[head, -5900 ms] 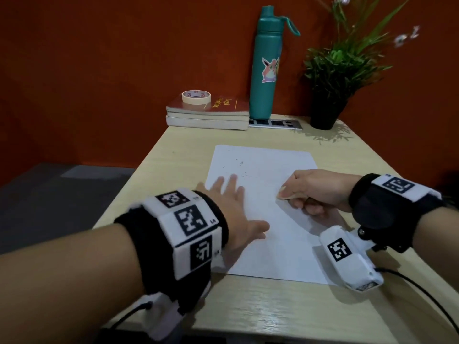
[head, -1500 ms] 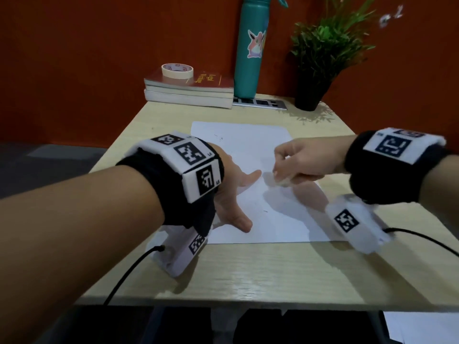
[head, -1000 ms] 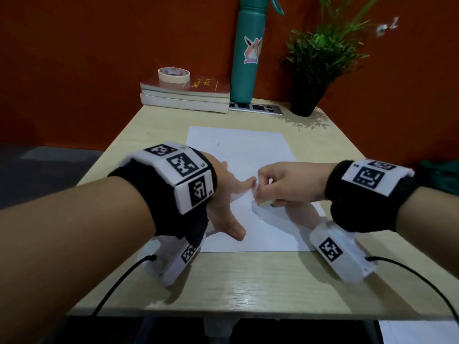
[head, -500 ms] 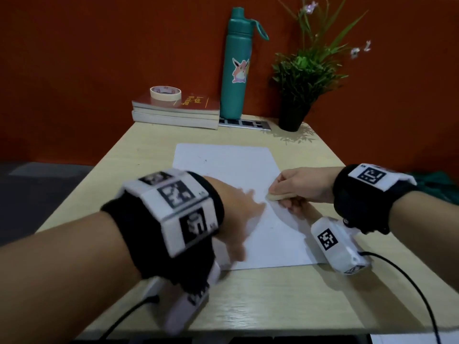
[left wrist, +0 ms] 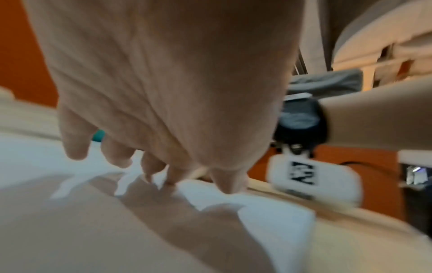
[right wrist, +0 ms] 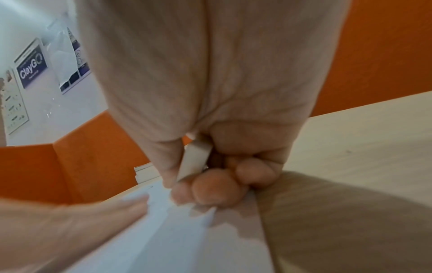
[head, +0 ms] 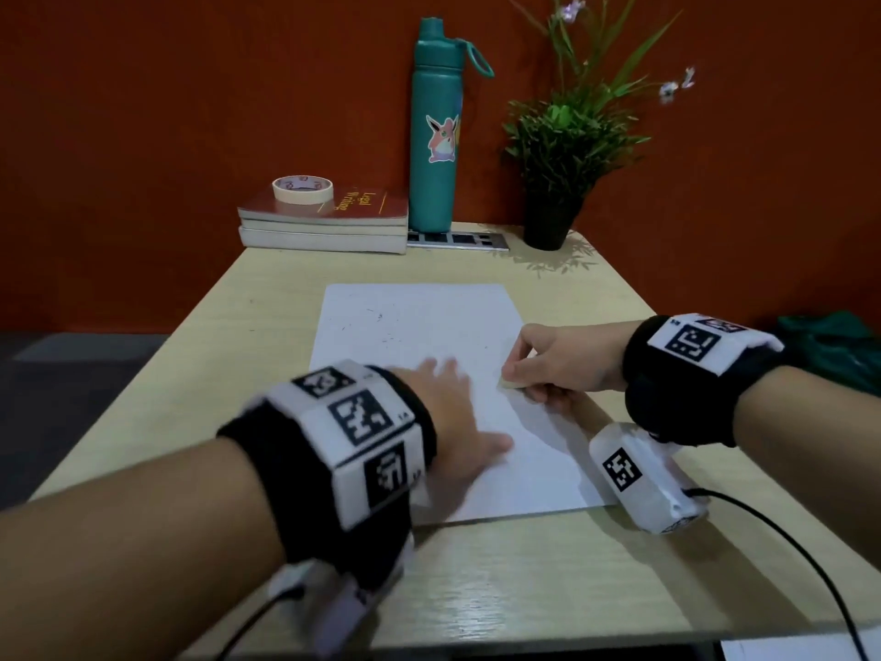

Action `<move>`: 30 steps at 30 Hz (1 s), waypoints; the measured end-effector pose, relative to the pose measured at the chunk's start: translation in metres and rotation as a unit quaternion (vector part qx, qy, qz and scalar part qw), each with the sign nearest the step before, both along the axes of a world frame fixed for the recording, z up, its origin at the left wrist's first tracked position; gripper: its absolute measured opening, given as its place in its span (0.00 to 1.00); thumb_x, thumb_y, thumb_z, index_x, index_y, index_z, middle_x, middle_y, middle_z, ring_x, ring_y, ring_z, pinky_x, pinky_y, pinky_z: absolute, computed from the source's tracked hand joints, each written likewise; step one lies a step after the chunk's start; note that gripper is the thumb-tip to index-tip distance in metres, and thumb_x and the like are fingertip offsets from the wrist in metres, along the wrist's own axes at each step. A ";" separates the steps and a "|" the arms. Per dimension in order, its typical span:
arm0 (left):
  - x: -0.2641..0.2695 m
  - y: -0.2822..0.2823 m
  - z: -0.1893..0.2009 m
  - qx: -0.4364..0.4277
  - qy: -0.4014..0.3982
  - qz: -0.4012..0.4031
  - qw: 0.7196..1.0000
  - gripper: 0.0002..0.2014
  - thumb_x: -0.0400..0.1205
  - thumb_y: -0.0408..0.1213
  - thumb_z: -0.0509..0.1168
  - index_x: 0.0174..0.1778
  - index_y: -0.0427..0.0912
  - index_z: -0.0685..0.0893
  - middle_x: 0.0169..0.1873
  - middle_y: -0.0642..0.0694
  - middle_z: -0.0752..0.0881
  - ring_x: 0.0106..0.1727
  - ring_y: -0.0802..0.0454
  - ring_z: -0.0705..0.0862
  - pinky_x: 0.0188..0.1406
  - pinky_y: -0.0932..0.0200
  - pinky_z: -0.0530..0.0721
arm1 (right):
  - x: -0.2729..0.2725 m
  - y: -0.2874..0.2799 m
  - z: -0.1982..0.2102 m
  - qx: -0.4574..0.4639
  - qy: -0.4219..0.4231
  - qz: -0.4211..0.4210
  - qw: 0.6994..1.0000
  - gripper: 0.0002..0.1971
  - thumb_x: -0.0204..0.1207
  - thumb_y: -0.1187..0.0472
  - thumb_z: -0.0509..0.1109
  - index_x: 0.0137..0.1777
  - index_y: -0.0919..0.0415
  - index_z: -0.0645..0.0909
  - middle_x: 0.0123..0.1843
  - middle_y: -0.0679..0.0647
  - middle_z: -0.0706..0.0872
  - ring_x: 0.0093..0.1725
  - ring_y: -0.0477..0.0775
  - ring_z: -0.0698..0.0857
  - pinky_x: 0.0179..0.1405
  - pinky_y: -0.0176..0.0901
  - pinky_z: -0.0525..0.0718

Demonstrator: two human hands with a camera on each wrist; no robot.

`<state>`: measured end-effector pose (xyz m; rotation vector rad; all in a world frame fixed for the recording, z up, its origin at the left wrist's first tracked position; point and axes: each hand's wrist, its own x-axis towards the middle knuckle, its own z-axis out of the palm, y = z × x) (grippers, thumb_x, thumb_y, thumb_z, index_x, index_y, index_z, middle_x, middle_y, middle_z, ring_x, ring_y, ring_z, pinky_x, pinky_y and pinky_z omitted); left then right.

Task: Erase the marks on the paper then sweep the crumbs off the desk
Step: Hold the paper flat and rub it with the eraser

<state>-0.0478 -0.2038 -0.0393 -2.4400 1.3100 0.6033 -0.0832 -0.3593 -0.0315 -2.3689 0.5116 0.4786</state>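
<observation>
Erasing done, sweep starting: your left hand flat, fingers spread on paper; right hand pinches eraser. Next brush crumbs off desk.

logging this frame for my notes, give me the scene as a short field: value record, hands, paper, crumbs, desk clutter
left hand: fingers straight, flat on the paper, blurred
right hand: pinches the eraser at the paper's right edge
paper: white sheet lying on the desk
crumbs: dark specks on the far half of the paper
back of desk: tape roll on stacked books, teal bottle, potted plant
</observation>
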 end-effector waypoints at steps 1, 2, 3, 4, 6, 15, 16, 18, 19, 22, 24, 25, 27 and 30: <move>0.008 0.001 0.003 0.009 -0.001 0.025 1.000 0.44 0.80 0.69 0.46 0.83 0.51 0.34 0.83 0.47 0.33 0.84 0.43 0.37 0.79 0.35 0.46 | -0.001 0.001 0.002 -0.015 -0.002 -0.009 1.000 0.10 0.84 0.58 0.61 0.50 0.66 0.71 0.33 0.57 0.78 0.30 0.56 0.75 0.29 0.41 0.72; 0.014 0.001 0.006 0.017 0.012 0.031 0.999 0.47 0.77 0.72 0.49 0.82 0.55 0.32 0.82 0.47 0.32 0.84 0.41 0.37 0.78 0.35 0.45 | -0.003 0.001 0.004 -0.038 -0.002 -0.009 0.999 0.11 0.83 0.54 0.62 0.53 0.63 0.71 0.35 0.55 0.81 0.33 0.55 0.77 0.31 0.41 0.75; 0.018 0.001 0.008 0.023 0.030 0.027 0.999 0.49 0.73 0.75 0.51 0.80 0.60 0.30 0.82 0.47 0.30 0.83 0.40 0.37 0.77 0.33 0.45 | -0.005 0.002 0.006 -0.068 0.002 0.001 0.998 0.12 0.81 0.51 0.63 0.54 0.59 0.71 0.39 0.54 0.84 0.36 0.55 0.79 0.35 0.42 0.77; 0.018 0.001 0.010 0.030 0.040 0.023 0.999 0.50 0.71 0.76 0.53 0.79 0.64 0.29 0.81 0.47 0.29 0.83 0.38 0.36 0.77 0.33 0.45 | -0.009 0.004 0.007 -0.105 0.010 0.021 0.994 0.11 0.80 0.47 0.63 0.53 0.54 0.71 0.42 0.53 0.85 0.39 0.54 0.81 0.40 0.44 0.79; 0.017 0.001 0.010 0.043 0.041 0.020 0.998 0.52 0.69 0.77 0.55 0.77 0.66 0.27 0.80 0.46 0.27 0.83 0.37 0.35 0.77 0.31 0.44 | -0.019 0.011 0.007 -0.157 0.025 0.081 0.984 0.11 0.80 0.45 0.62 0.48 0.50 0.69 0.42 0.50 0.84 0.39 0.52 0.79 0.42 0.43 0.78; 0.022 -0.002 0.005 0.044 0.035 0.023 0.998 0.54 0.67 0.77 0.58 0.77 0.67 0.27 0.80 0.43 0.27 0.84 0.38 0.42 0.77 0.35 0.50 | -0.035 0.014 0.008 -0.145 0.044 0.118 0.981 0.10 0.80 0.46 0.63 0.42 0.49 0.69 0.38 0.49 0.81 0.37 0.52 0.77 0.42 0.47 0.77; 0.022 -0.003 0.005 0.044 0.035 0.023 0.998 0.54 0.68 0.77 0.58 0.77 0.66 0.27 0.80 0.43 0.27 0.84 0.38 0.43 0.77 0.36 0.51 | -0.038 0.016 0.008 -0.115 0.058 0.121 0.984 0.10 0.80 0.47 0.64 0.43 0.50 0.69 0.37 0.49 0.81 0.36 0.51 0.76 0.40 0.44 0.76; 0.022 -0.003 0.006 0.042 0.036 0.017 0.998 0.54 0.68 0.76 0.58 0.77 0.66 0.27 0.80 0.43 0.27 0.84 0.38 0.46 0.77 0.38 0.52 | -0.038 0.015 0.012 -0.132 0.066 0.108 0.983 0.09 0.81 0.48 0.64 0.45 0.51 0.70 0.37 0.47 0.80 0.36 0.49 0.75 0.38 0.40 0.73; 0.022 -0.003 0.006 0.039 0.035 0.016 0.999 0.53 0.69 0.76 0.58 0.78 0.65 0.28 0.80 0.43 0.27 0.84 0.38 0.47 0.77 0.38 0.53 | -0.037 0.014 0.015 -0.174 0.064 0.101 0.978 0.09 0.81 0.47 0.62 0.47 0.51 0.70 0.38 0.46 0.79 0.38 0.49 0.75 0.37 0.40 0.72; 0.022 -0.004 0.002 0.037 0.031 0.022 0.999 0.54 0.69 0.76 0.58 0.78 0.65 0.27 0.80 0.43 0.27 0.84 0.37 0.43 0.77 0.36 0.51 | -0.036 0.021 0.012 -0.204 0.050 0.125 0.970 0.11 0.81 0.46 0.59 0.45 0.52 0.68 0.38 0.48 0.79 0.38 0.51 0.76 0.37 0.41 0.72; 0.023 -0.004 0.001 0.035 0.025 0.023 0.999 0.54 0.68 0.76 0.58 0.77 0.65 0.27 0.79 0.42 0.26 0.84 0.37 0.41 0.77 0.35 0.50 | -0.037 0.028 0.010 -0.152 0.053 0.140 0.977 0.10 0.81 0.48 0.60 0.43 0.52 0.67 0.34 0.48 0.77 0.32 0.49 0.76 0.34 0.41 0.73; 0.023 -0.004 0.001 0.034 0.025 0.022 0.999 0.54 0.68 0.76 0.58 0.77 0.65 0.27 0.79 0.42 0.26 0.84 0.37 0.41 0.77 0.35 0.50 | -0.035 0.028 0.011 -0.157 0.050 0.136 0.977 0.10 0.82 0.49 0.61 0.44 0.53 0.68 0.34 0.48 0.77 0.32 0.48 0.76 0.33 0.41 0.72; 0.024 -0.004 -0.002 0.022 0.023 0.021 0.999 0.54 0.68 0.76 0.58 0.78 0.65 0.28 0.80 0.43 0.27 0.84 0.38 0.42 0.77 0.36 0.49 | -0.028 0.025 0.013 -0.217 0.039 0.114 0.969 0.09 0.83 0.48 0.59 0.48 0.53 0.68 0.40 0.50 0.80 0.38 0.51 0.77 0.36 0.42 0.71; 0.025 -0.001 -0.010 -0.026 0.031 0.008 0.999 0.52 0.68 0.73 0.63 0.81 0.65 0.40 0.84 0.39 0.41 0.83 0.32 0.48 0.76 0.32 0.52 | -0.024 0.032 0.008 -0.202 0.033 0.148 0.968 0.07 0.82 0.48 0.60 0.51 0.50 0.70 0.45 0.49 0.82 0.40 0.49 0.77 0.37 0.38 0.73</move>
